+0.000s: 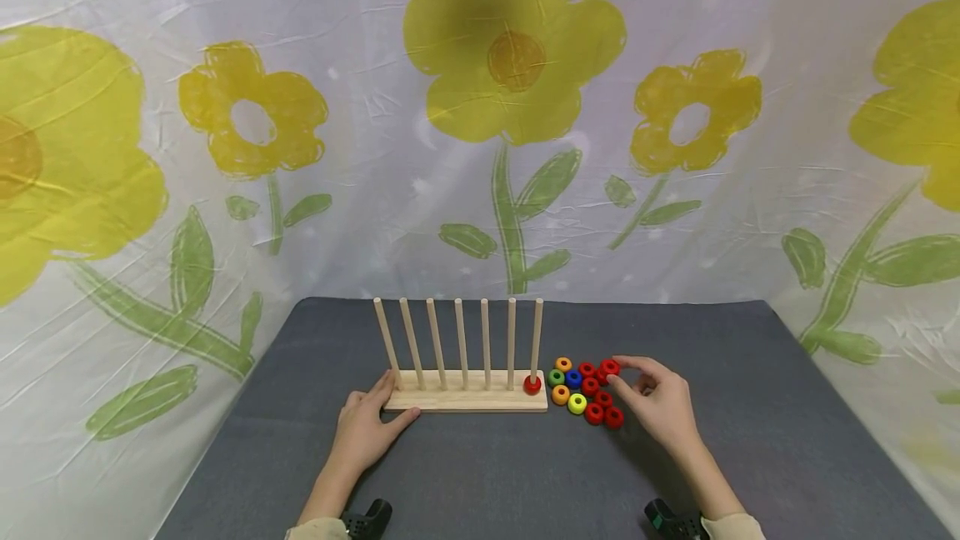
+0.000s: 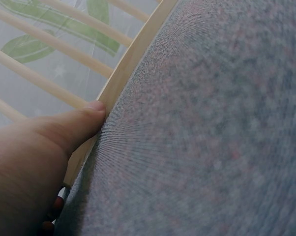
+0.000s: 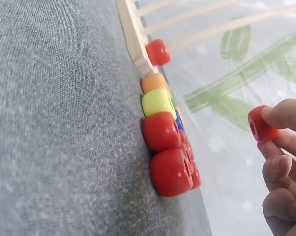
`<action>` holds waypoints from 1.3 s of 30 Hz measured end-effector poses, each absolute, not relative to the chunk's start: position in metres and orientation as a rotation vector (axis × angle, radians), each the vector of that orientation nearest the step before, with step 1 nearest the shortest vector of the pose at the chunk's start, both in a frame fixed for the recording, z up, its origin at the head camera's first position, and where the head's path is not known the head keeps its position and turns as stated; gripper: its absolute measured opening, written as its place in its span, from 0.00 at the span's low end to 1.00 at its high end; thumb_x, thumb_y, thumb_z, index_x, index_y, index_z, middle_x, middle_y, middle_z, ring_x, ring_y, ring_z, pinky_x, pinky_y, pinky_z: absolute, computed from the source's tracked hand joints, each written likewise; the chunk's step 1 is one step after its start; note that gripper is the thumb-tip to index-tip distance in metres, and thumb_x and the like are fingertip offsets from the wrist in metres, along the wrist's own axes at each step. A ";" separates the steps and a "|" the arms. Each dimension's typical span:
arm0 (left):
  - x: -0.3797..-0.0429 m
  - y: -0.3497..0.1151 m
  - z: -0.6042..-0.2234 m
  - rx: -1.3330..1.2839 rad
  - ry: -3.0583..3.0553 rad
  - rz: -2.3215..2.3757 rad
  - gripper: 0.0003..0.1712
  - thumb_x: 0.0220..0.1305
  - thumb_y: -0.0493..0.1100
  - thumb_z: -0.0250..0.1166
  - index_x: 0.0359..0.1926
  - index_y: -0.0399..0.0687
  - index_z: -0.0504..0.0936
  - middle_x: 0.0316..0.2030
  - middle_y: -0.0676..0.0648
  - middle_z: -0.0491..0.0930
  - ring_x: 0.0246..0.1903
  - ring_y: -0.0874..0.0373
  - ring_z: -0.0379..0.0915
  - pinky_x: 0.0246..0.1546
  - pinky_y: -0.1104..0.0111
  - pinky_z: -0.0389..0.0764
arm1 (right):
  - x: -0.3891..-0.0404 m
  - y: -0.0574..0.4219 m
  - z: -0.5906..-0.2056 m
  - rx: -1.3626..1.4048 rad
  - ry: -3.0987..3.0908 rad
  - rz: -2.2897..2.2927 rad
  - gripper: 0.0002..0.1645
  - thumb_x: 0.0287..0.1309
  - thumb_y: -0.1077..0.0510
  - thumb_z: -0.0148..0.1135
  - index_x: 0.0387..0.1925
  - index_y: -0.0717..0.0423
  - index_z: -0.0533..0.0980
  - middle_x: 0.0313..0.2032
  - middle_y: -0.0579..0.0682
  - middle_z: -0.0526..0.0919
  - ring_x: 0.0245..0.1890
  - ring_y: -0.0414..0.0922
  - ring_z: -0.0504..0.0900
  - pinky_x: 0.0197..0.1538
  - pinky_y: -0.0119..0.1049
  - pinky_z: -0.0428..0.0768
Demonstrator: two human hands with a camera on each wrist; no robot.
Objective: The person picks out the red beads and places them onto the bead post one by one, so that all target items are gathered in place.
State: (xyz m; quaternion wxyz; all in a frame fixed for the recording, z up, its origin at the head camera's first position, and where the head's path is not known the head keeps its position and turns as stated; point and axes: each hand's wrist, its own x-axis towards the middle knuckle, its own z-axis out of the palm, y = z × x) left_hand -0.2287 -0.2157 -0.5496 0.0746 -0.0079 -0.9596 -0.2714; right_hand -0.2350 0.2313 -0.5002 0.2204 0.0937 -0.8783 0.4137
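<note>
With our right hand [image 1: 663, 402] we pinch a glossy red ring-shaped bead [image 3: 262, 123] between thumb and finger, up off the dark grey cloth-covered surface [image 1: 480, 473], beside the cluster of red, orange, yellow, green and blue beads [image 1: 589, 391]; to their left, our left hand [image 1: 365, 426] grips the pale wooden seven-peg rack's [image 1: 468, 398] left end, and another red bead [image 1: 532, 387] rings its rightmost peg [image 1: 536, 340]
</note>
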 end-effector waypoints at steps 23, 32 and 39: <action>-0.221 -0.217 -0.555 -0.014 -2.894 -0.822 0.51 0.66 0.64 0.73 0.79 0.42 0.67 0.77 0.39 0.67 0.54 0.41 0.70 0.53 0.46 0.70 | -0.235 0.217 -0.498 0.297 -2.426 1.171 0.16 0.60 0.60 0.79 0.51 0.52 0.89 0.37 0.50 0.88 0.16 0.35 0.68 0.19 0.32 0.66; -0.221 -0.218 -0.554 -0.002 -2.910 -0.855 0.52 0.67 0.64 0.73 0.80 0.43 0.65 0.78 0.39 0.65 0.56 0.40 0.69 0.54 0.44 0.69 | -0.242 0.207 -0.493 0.291 -2.439 1.201 0.16 0.62 0.59 0.79 0.51 0.51 0.89 0.36 0.50 0.88 0.17 0.35 0.70 0.19 0.33 0.68; -0.229 -0.217 -0.552 -0.020 -2.878 -0.858 0.52 0.67 0.63 0.73 0.81 0.44 0.64 0.79 0.40 0.65 0.56 0.40 0.69 0.55 0.44 0.70 | -0.249 0.203 -0.482 0.302 -2.437 1.231 0.17 0.62 0.59 0.78 0.52 0.53 0.89 0.41 0.52 0.89 0.19 0.36 0.73 0.21 0.33 0.71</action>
